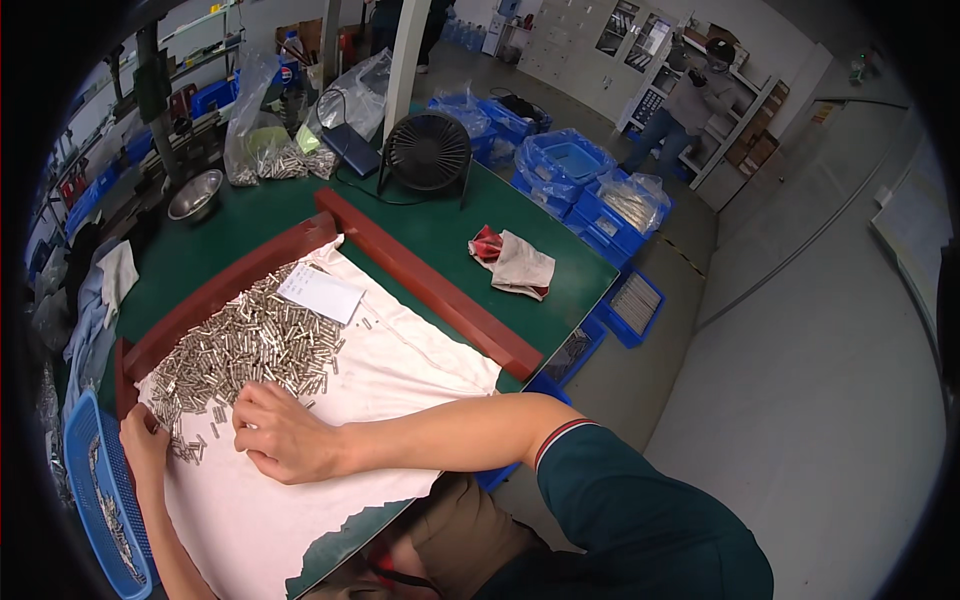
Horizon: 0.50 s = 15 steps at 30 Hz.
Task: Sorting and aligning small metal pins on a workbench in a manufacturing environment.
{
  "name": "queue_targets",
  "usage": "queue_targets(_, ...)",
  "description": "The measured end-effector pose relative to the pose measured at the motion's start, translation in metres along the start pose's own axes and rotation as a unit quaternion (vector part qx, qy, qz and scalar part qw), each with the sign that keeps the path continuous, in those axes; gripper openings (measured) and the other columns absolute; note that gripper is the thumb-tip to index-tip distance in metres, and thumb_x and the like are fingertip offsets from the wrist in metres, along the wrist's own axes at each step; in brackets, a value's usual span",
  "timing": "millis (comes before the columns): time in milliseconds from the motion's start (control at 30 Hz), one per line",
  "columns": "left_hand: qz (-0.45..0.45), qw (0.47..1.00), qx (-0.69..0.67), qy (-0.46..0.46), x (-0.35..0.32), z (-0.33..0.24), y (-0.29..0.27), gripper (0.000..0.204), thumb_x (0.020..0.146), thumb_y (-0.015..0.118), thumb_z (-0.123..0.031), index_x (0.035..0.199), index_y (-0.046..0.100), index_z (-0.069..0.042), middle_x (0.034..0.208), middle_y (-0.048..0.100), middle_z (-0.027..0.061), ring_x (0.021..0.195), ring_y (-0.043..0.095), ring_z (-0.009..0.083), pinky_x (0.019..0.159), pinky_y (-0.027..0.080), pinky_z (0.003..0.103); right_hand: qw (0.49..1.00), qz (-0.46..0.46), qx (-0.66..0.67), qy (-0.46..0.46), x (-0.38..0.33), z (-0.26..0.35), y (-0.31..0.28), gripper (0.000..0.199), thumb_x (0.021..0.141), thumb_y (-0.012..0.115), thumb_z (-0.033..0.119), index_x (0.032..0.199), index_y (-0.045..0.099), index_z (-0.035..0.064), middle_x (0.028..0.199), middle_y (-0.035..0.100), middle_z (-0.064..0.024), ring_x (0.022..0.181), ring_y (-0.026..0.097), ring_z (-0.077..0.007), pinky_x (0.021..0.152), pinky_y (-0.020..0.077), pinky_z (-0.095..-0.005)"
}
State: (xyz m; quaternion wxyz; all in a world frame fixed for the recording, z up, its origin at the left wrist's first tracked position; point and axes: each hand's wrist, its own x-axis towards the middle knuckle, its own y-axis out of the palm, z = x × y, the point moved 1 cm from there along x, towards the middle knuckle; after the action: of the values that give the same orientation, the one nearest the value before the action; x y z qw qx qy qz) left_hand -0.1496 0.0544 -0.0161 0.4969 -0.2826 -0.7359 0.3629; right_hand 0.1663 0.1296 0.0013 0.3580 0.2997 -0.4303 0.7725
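A heap of small metal pins (250, 340) is spread over a pale pink cloth (400, 365). My right hand (287, 435) rests at the near edge of the heap, its fingers curled in and closed. Whatever those fingers may hold is hidden beneath them. At the heap's left edge is my left hand (146, 440), thumb and fingers bent together beside a few loose pins. I cannot make out what is between them. A white paper slip (322, 293) with writing lies on the far right side of the heap.
Dark red bars (430, 285) border the cloth on the green table (520, 215). A blue basket (110, 500) with pins stands at left. Farther back are a metal bowl (195, 195), a black fan (428, 153) and a glove (520, 264). Blue crates (603, 240) and a person (685, 105) are beyond.
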Motion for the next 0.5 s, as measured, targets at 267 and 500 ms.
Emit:
queue_targets(267,0.004,1.000,0.003,0.012,0.0016,-0.0032,-0.0017,0.014,0.063,0.060,0.004,0.071,0.049,0.002,0.067,0.055,0.0188,0.070,0.054,0.0397,0.066,0.041,0.047,1.000,-0.002,-0.002,-0.002,-0.0001,0.0001,-0.0006,0.012,0.069,0.066,0.000,0.078,0.062,0.0061,0.094,0.055,-0.0076,0.098,0.049,-0.0278,0.084,0.0393,-0.0408)
queue_targets(500,0.054,0.998,0.020,-0.003,0.0049,0.0045,-0.0019,0.014,0.063,0.060,0.004,0.071,0.050,0.002,0.067,0.054,0.0193,0.069,0.053,0.0397,0.065,0.041,0.048,1.000,0.007,-0.004,-0.003,0.0008,0.0005,-0.0003,0.012,0.069,0.067,0.000,0.078,0.062,0.0059,0.094,0.055,-0.0074,0.098,0.049,-0.0275,0.083,0.0392,-0.0405)
